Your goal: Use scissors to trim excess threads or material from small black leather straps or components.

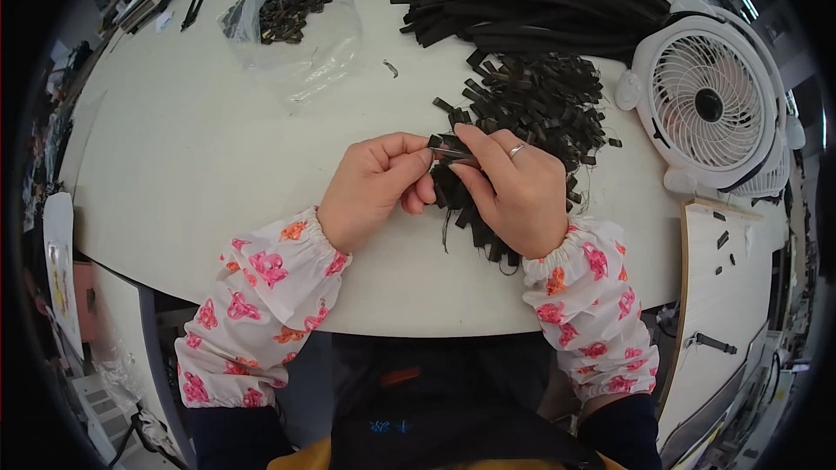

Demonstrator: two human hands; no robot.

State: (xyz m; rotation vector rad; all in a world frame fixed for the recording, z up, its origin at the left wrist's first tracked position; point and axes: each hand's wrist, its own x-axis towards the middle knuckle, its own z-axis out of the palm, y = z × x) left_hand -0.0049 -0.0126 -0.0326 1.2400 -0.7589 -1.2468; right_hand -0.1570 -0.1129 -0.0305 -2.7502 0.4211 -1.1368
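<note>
At the lower middle of the frame, a dark apron (470, 396) faces the tabletop (200, 157). At the centre, the hands come nearly together: the left hand (373, 181) and right hand (520, 187) pinch a small black strip piece (441, 143) between them, a thin silvery edge (453, 153) showing there, its kind unclear. Just beyond lies a pile of similar pieces (544, 104). A white fan (710, 104) stands upper right; a clear bag (326, 57) holding dark pieces lies upper left of centre; long black strips (531, 0) spread along the top.
</note>
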